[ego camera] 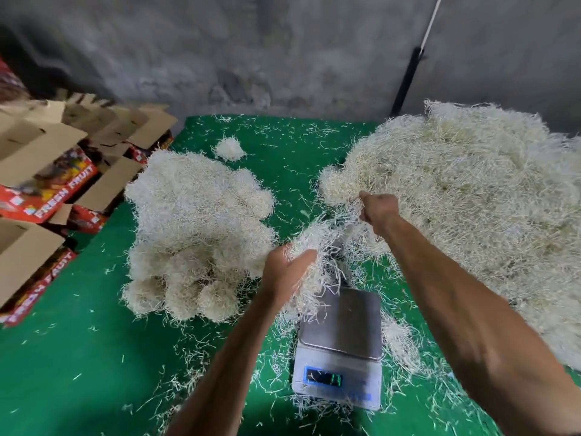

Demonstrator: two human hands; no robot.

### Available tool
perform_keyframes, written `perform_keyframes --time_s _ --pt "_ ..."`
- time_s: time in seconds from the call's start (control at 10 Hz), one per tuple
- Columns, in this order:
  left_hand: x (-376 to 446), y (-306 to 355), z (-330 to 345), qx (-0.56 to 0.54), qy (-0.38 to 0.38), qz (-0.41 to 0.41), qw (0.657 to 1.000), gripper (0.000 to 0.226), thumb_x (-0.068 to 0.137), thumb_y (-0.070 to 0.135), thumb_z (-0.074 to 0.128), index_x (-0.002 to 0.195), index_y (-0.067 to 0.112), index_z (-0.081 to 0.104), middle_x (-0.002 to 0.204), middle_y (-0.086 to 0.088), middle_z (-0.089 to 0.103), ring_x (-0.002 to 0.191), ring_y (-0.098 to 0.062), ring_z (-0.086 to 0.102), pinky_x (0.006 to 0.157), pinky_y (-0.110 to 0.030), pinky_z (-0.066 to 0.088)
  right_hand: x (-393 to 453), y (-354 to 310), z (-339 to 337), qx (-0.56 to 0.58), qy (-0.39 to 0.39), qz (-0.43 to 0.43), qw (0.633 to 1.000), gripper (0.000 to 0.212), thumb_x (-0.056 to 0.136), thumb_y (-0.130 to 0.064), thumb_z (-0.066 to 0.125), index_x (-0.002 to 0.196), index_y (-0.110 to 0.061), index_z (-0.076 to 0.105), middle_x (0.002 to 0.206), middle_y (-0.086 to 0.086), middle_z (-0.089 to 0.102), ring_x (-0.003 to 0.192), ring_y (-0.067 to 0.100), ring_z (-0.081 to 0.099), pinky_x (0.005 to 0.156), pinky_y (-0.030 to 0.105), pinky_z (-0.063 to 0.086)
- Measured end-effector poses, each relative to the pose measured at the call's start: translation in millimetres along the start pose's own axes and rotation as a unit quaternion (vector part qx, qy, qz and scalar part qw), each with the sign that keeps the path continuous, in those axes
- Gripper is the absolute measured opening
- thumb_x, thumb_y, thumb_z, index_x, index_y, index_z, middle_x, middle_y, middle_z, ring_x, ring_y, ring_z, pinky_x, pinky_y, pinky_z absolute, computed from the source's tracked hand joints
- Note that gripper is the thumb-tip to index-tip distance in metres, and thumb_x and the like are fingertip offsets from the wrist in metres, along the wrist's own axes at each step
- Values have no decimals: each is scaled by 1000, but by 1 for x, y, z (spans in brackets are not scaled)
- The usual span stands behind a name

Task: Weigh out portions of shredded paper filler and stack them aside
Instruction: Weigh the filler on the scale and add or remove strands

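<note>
1. Forearms reached in from the near edge, over a green worktop (78,357) littered with loose strands.
2. Largest of all was the bulk heap of shredded paper (471,199), filling the right side as far as the grey wall.
3. Left of centre sat the stack of weighed portions (195,234), rounded clumps piled together, with one small tuft (229,148) lying apart behind them.
4. Beyond the stack, at the far left, lay opened fruit cartons (41,171).
5. Near the front stood the scale (341,344); its steel pan looked almost bare, its lit display too blurred to read.
6. Above the pan's far end, the left hand (287,272) cupped a clump of filler (317,247), fingers curled round it.
7. Smallest, the right hand (379,209) pinched strands at the heap's near edge, fingers clamped on them, stretching paper toward the clump.
8. Judged step: pulling a fresh portion free of the heap. The next move probably calls for tearing it clear, setting it on the pan, then reading the weight.
</note>
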State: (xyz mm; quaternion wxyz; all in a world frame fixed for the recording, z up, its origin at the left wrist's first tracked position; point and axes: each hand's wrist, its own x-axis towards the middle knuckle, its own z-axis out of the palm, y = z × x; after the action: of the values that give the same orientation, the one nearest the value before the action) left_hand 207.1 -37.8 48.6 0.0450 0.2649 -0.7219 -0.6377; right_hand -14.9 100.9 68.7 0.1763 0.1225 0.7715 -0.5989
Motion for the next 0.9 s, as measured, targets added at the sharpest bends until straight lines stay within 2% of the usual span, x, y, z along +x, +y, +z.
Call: perform_keyframes --time_s 0.1,0.2,0.3,0.4,0.5,0.6,0.7,0.8,0.9 --pt "15 -1 -15 -33 70 -53 996 40 86 38 78 88 1 62 33 9 37 26 -1 27 33 -14 30 6 -3 1 117 -19 -27 993 23 104 -20 62 110 2 65 91 15 69 63 16 73 58 24 59" --pt "24 9 -21 -81 65 -76 992 63 86 33 76 127 -11 56 66 5 62 54 -7 55 44 -18 50 -9 -4 15 152 -148 -13 977 36 107 -31 54 129 -4 63 112 14 69 92 24 73 71 30 62" --pt "27 20 -20 -93 35 -88 991 57 81 40 73 119 -1 62 99 -1 70 86 -15 66 71 -26 58 -43 11 25 -12 -317 -32 948 60 91 -63 66 130 -16 65 115 3 65 82 14 61 67 23 52" --pt "27 21 -18 -93 -9 -84 992 47 77 46 73 104 8 65 105 -6 72 85 -14 67 79 -28 55 -54 22 24 -146 -374 -72 913 60 80 -63 76 90 -5 63 64 0 54 46 13 41 47 15 40" --pt "16 24 -12 -73 -23 -64 995 84 72 58 76 115 -11 55 129 -39 54 113 -49 61 99 -56 50 -56 17 25 -147 -298 -121 935 48 86 -51 76 71 -14 50 55 -5 42 45 14 37 51 17 45" --pt "21 35 -9 -83 -43 -35 995 118 69 72 74 128 -22 36 135 -50 30 120 -74 30 99 -78 31 -58 13 44 -79 -238 -119 961 41 95 -34 74 69 -16 48 52 2 42 46 20 37 63 24 54" --pt "7 64 -3 -25 -53 -39 998 117 68 81 69 150 6 32 155 -26 34 135 -47 43 109 -58 37 -52 -6 59 -15 -124 -87 988 23 99 -15 65 81 -14 52 66 10 48 51 17 49 61 25 54" --pt "-29 69 -2 -17 -60 -8 998 120 59 94 61 154 26 31 146 6 41 126 -3 48 102 -32 38 -32 -28 51 -14 -69 -70 995 11 100 -7 61 92 -10 54 76 4 47 50 8 40 42 20 39" --pt "-57 66 -18 -9 -74 53 996 135 42 109 41 150 29 40 129 28 38 102 25 41 104 -24 30 -15 -41 35 -6 -44 -30 999 7 102 -7 56 107 -4 59 81 3 51 54 9 41 40 18 35"
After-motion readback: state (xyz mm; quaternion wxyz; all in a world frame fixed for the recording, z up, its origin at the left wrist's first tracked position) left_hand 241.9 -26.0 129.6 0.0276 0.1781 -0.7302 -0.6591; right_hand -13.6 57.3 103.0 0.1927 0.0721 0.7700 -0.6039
